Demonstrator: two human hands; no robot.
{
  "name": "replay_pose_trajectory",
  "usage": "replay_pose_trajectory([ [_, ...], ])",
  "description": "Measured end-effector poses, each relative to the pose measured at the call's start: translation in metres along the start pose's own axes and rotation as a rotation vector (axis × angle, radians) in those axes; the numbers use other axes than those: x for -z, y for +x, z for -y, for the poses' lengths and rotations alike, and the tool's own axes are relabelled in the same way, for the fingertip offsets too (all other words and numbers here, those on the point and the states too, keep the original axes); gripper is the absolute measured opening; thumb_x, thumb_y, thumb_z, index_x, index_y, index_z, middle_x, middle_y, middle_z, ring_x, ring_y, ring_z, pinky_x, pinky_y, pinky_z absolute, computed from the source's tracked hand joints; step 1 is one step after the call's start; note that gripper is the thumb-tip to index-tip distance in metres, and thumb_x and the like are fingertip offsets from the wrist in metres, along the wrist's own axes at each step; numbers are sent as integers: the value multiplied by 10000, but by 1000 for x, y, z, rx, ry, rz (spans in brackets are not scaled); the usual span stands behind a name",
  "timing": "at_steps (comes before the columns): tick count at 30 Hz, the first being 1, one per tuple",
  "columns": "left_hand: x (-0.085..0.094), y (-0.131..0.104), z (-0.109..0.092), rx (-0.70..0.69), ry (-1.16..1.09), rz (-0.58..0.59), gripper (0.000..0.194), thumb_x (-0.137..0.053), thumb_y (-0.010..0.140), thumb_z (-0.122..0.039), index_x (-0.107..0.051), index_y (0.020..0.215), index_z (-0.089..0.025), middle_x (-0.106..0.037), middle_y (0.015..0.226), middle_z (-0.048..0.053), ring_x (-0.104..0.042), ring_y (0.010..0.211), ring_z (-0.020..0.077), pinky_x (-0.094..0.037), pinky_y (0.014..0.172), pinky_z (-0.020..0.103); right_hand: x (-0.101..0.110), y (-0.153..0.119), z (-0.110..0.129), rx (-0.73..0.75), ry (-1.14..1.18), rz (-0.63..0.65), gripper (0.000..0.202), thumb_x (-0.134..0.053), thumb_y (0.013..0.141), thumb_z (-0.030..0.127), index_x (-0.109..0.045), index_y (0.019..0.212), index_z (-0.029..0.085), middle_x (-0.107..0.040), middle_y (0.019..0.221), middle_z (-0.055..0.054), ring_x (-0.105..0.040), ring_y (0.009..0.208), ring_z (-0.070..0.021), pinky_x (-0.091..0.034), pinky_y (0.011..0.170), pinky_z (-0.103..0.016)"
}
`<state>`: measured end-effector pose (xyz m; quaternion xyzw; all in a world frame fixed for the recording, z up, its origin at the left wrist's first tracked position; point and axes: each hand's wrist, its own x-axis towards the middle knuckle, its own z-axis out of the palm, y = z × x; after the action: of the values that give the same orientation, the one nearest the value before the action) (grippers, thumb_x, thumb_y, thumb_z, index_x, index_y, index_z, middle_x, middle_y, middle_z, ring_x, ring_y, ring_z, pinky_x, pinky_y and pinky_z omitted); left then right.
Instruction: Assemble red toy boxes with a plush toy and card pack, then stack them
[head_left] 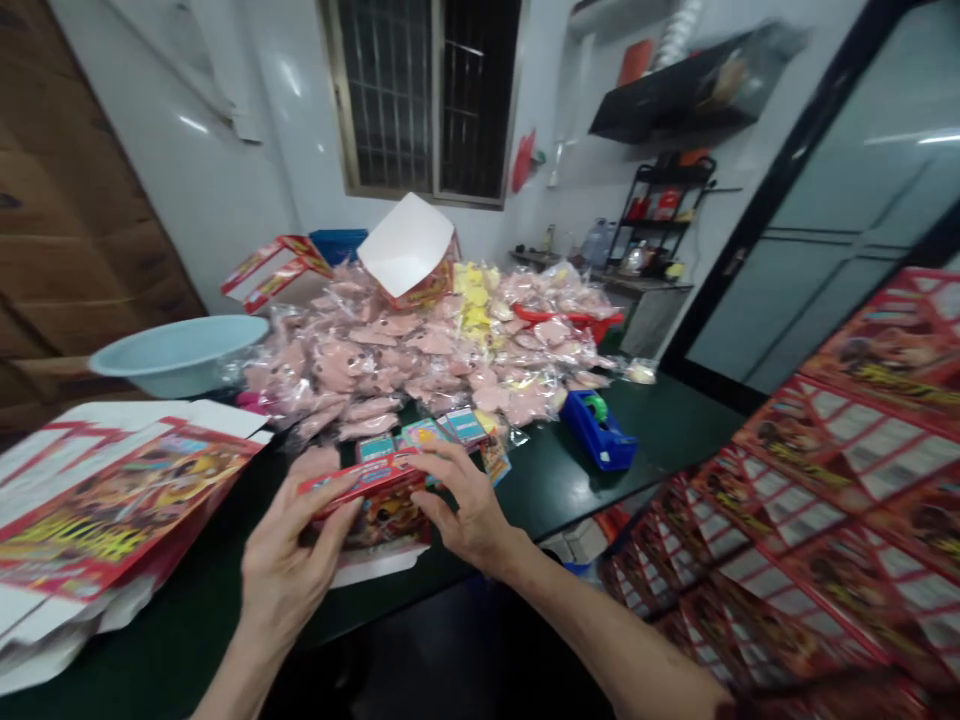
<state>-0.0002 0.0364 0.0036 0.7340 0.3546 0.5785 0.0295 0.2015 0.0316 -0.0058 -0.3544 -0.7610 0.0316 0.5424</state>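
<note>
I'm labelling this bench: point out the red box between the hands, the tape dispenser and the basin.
Red box (391, 514): head view, printed front panel.
Tape dispenser (600, 436): head view, blue body.
Basin (182, 379): head view, outer wall.

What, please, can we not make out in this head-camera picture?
Left part of the front of the red printed cardboard box: head view, covered by the left grip.
Lettering on the small teal-and-white rectangular cards: head view, too small and blurred.
Rest of the stacked red-and-white printed boxes: head view, cut off by the right edge.
Lower pink plastic-wrapped pieces: head view, hidden under others.
</note>
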Motion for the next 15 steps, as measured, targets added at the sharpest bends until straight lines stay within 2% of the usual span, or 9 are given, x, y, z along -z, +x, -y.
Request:
replay_pose_trajectory([
  [2, -3, 0, -7, 3, 73, -30, 203, -625, 777, -197, -659, 976, -217, -627, 938, 28, -615, 792, 139, -487, 712, 248, 36, -5, -21, -204, -183, -60, 281, -527, 840, 306, -591, 1092, 201, -629, 999, -76, -597, 903, -169, -499, 764, -281],
  [4, -6, -2, -14, -1, 143, -98, 192, -646, 761, -195, -673, 951, -198, -634, 911, 33, -613, 756, 132, -482, 710, 248, 87, -13, -47, -493, -396, -226, 218, -471, 851, 309, -647, 871, 182, -630, 796, -47, -580, 739, -158, -474, 688, -277],
  [6, -10, -5, -17, -12, 179, -183, 206, -683, 725, -183, -686, 931, -178, -645, 895, 46, -613, 734, 133, -480, 698, 250, 142, -19, -73, -661, -523, -321, 236, -432, 859, 256, -631, 796, 147, -608, 751, -58, -557, 716, -167, -447, 680, -297],
  [9, -15, -10, -14, -21, 188, -253, 241, -726, 671, -169, -701, 910, -155, -661, 873, 66, -611, 695, 137, -475, 642, 248, 205, -24, -103, -928, -614, -263, 161, -541, 821, 215, -611, 699, 136, -573, 651, -15, -538, 633, -136, -434, 619, -273],
  [12, -18, -12, -6, -19, 171, -253, 265, -736, 650, -180, -708, 911, -140, -666, 878, 87, -613, 688, 151, -475, 623, 266, 230, -25, -118, -1155, -585, -105, 217, -604, 826, 294, -594, 703, 117, -560, 635, 36, -541, 574, -96, -453, 557, -236],
  [15, -18, -12, 0, -23, 176, -253, 267, -734, 647, -199, -710, 905, -139, -669, 877, 92, -617, 696, 163, -474, 609, 270, 230, -22, -122, -1295, -527, -29, 233, -568, 862, 339, -605, 832, 111, -606, 757, 19, -579, 628, -97, -492, 566, -236],
])
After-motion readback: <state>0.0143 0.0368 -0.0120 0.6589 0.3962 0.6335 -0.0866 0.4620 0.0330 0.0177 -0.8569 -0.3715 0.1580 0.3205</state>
